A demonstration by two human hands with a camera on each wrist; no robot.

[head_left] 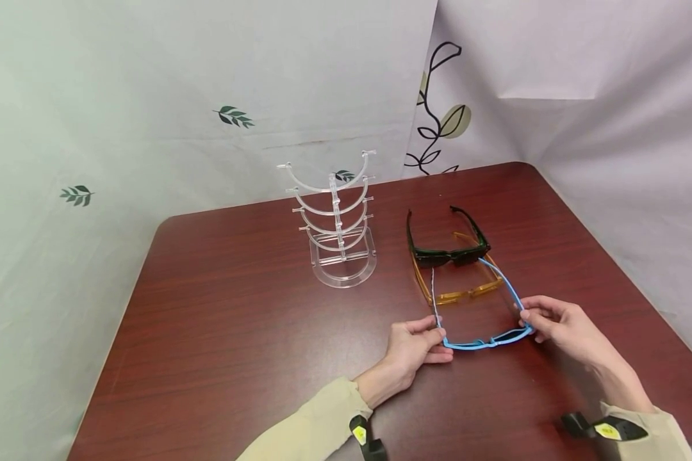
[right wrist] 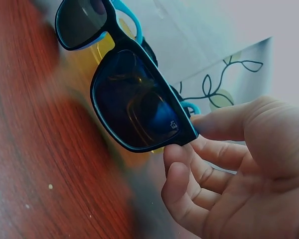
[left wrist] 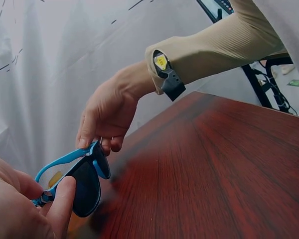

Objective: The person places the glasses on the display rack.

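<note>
Sleeves (head_left: 317,419) slant inward, hands (head_left: 408,352) (head_left: 571,333) pinching blue sunglasses (head_left: 492,344)

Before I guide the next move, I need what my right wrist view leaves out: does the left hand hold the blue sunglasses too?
Observer: Yes, the left hand pinches the blue sunglasses at their other end.
Operator: Anything standing farther left?
Observer: A clear rack with four curved tiers.
Operator: Do the amber glasses lie apart from the dark sunglasses?
Observer: No; in the head view, the dark pair's front overlaps the amber pair's arms.
</note>
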